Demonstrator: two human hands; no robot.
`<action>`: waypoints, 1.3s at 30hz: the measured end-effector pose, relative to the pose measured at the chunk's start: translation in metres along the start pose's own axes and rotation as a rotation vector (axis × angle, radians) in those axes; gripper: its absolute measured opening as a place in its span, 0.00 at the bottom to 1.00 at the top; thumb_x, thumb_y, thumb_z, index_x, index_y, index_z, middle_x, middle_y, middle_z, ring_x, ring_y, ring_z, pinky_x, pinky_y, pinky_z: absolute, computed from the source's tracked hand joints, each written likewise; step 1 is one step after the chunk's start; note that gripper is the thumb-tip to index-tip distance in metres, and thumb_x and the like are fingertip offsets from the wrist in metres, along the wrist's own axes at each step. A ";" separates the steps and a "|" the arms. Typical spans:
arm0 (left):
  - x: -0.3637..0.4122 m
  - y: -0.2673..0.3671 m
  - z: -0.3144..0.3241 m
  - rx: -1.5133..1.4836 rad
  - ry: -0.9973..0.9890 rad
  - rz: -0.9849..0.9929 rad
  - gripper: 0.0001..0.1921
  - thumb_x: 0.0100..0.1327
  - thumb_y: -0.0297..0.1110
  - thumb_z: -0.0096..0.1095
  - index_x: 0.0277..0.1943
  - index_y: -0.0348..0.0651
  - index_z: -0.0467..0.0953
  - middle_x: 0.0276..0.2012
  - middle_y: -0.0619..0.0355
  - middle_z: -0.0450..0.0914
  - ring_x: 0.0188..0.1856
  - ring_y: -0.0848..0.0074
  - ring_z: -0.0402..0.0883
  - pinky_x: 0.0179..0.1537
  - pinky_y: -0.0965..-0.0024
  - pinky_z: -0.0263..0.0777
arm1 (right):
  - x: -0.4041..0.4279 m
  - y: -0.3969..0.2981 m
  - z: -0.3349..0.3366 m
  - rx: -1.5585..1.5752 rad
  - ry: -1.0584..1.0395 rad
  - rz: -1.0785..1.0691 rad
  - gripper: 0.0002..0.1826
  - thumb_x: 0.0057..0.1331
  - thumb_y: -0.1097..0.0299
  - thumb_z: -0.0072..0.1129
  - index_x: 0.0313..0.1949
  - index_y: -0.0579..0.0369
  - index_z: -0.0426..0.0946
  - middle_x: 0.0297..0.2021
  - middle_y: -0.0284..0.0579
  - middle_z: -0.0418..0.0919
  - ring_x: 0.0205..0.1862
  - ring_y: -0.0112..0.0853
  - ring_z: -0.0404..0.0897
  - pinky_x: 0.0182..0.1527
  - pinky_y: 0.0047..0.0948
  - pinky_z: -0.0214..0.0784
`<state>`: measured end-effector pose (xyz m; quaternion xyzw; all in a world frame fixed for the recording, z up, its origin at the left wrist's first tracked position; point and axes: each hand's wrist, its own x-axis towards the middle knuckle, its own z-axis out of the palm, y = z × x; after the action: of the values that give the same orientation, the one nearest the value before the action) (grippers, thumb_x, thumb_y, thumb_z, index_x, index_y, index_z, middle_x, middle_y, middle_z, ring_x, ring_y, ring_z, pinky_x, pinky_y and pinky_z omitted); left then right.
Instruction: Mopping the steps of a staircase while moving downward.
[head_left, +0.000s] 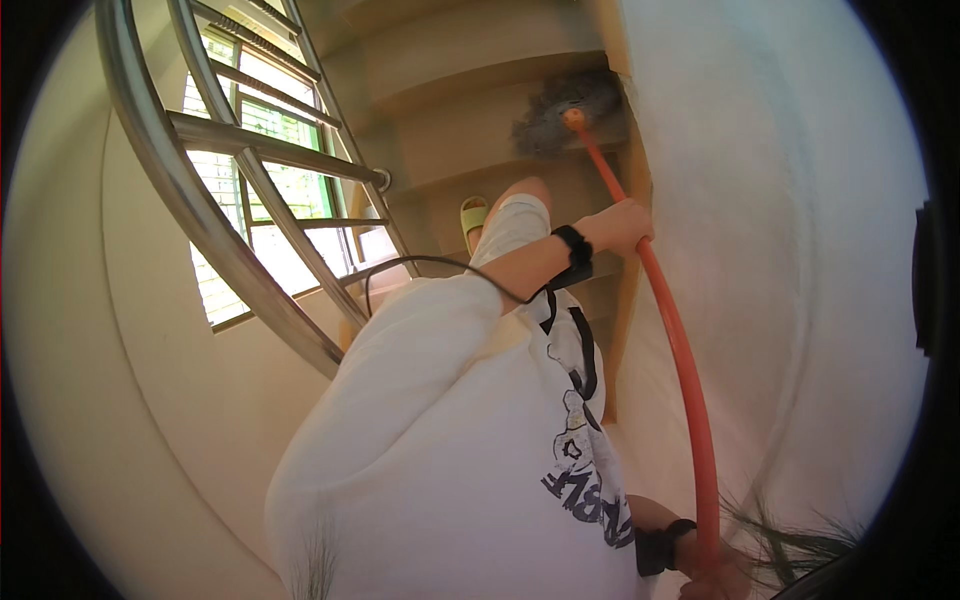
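Observation:
A mop with a dark grey, shaggy head (551, 124) rests on a stair step beside the wall at the upper right. Its long orange handle (679, 337) runs down along the right side of the view. My left hand (626, 225), with a black band at the wrist, is closed around the handle's middle part. Lower down, near the bottom right edge, my right hand (716, 574) grips the handle's upper end; its fingers are partly blurred. A black band is on that wrist too.
Curved tan stairs (450, 112) drop away in front of me. A stainless steel railing (217, 247) stands at the left, with a window (277, 120) behind it. The white wall (750, 225) is close on the right. A foot in a green slipper (473, 214) is on a step.

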<state>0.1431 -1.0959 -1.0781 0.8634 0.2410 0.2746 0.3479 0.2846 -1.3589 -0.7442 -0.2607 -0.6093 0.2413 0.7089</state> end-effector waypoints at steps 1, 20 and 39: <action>-0.014 0.003 -0.003 0.001 0.003 -0.010 0.04 0.40 0.34 0.60 0.18 0.45 0.74 0.18 0.55 0.73 0.28 0.62 0.75 0.29 0.62 0.66 | 0.002 -0.003 -0.007 -0.018 0.053 -0.003 0.10 0.52 0.56 0.50 0.18 0.44 0.67 0.05 0.23 0.57 0.08 0.16 0.56 0.21 0.17 0.47; -0.151 -0.054 -0.044 0.175 0.058 -0.568 0.06 0.35 0.31 0.62 0.22 0.47 0.75 0.22 0.59 0.75 0.30 0.62 0.75 0.34 0.62 0.67 | 0.035 0.117 -0.024 0.347 0.015 0.378 0.11 0.53 0.57 0.51 0.16 0.40 0.66 0.04 0.24 0.52 0.06 0.18 0.50 0.16 0.20 0.37; 0.035 -0.011 0.053 -0.014 -0.099 -0.052 0.04 0.39 0.32 0.59 0.20 0.44 0.75 0.20 0.53 0.75 0.27 0.59 0.75 0.31 0.62 0.68 | 0.014 0.004 -0.002 0.027 -0.228 0.051 0.18 0.60 0.50 0.45 0.27 0.53 0.69 0.11 0.32 0.65 0.12 0.22 0.65 0.20 0.19 0.52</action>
<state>0.2001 -1.0926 -1.1075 0.8669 0.2438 0.2241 0.3725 0.2887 -1.3466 -0.7367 -0.2373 -0.6757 0.2953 0.6323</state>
